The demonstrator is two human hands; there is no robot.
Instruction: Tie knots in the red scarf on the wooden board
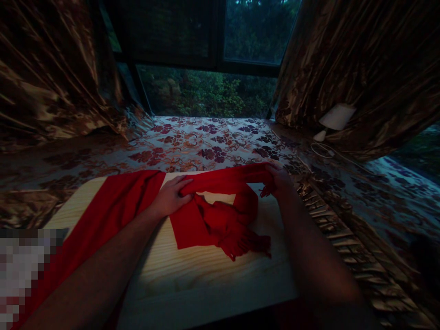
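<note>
A red fringed scarf (pixel 192 227) lies in loose folds on a pale wooden board (pixel 206 279). My left hand (pixel 173 195) grips the scarf near the middle of the board, its thumb and fingers around a gathered part. At the board's far right, my right hand (pixel 279 178) is closed on the fringed end of the same scarf. The stretch between both hands runs roughly level along the far edge. Below it, another fringed end lies bunched on the wood. Another length of red cloth (pixel 130 197) crosses the board's left side; whether it joins the scarf is hidden.
Beyond the board spreads a floral-patterned cover (pixel 213 137) up to a window (pixel 206 91). Shiny brown curtains (pixel 51 68) hang on both sides. A small white lamp (pixel 337 117) with a cord stands at the right. Pixelation covers the lower left corner.
</note>
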